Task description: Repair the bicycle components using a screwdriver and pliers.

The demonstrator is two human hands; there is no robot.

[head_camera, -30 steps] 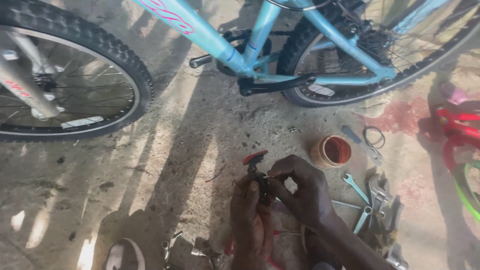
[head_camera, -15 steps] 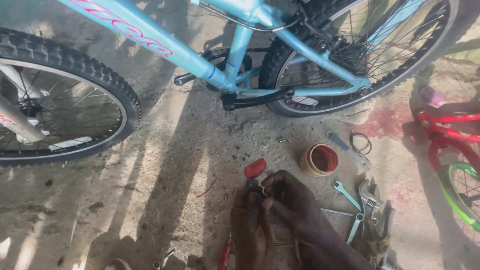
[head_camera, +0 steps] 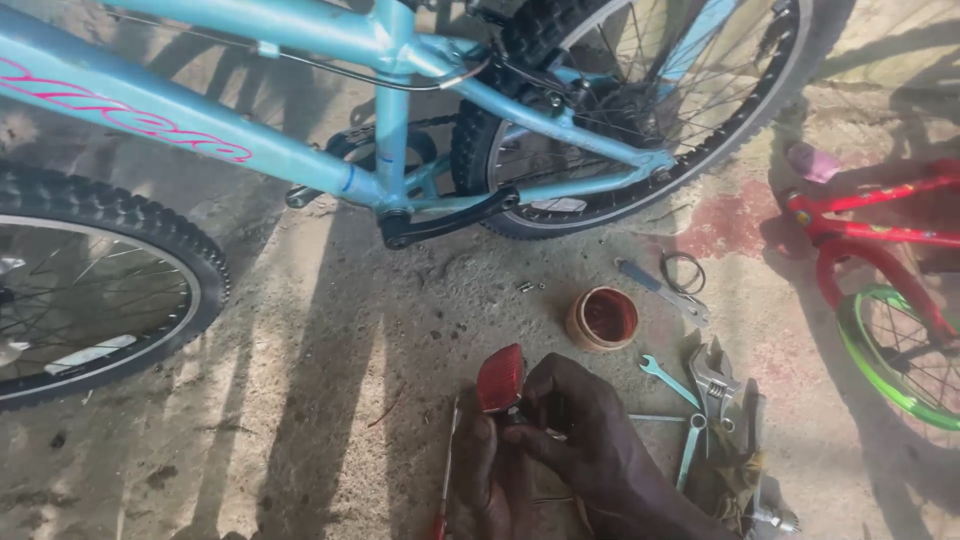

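A small red plastic bicycle reflector point(head_camera: 501, 378) sits low in the middle of the view, just above the concrete floor point(head_camera: 330, 400), and both hands close on its lower end. The right hand point(head_camera: 585, 440) curls over from the right, fingers folded tight around the dark bracket under the reflector, which it hides almost wholly. The left hand point(head_camera: 480, 475) pinches from below, with thumb and fingers pressed to the same mount; its palm and wrist are cut off by the bottom edge. What small part lies between the fingertips cannot be made out in the deep shadow.

Just left of the hands a thin red-handled screwdriver point(head_camera: 445, 470) lies on the floor, its handle running out of frame. Up and to the right stands a round brown tub with a reddish inside point(head_camera: 603, 319). Beside it lies a heap of steel spanners and an adjustable wrench point(head_camera: 705, 385), partly overlapping and hard to separate at the lower end, and a dark rubber ring point(head_camera: 683, 272).

Farther out, a light blue bicycle frame point(head_camera: 390, 110) spans the top, its front wheel point(head_camera: 90, 290) and rear wheel point(head_camera: 640, 110) both cropped. A red child's bicycle with a green-rimmed wheel point(head_camera: 890, 290) is cut by the right edge
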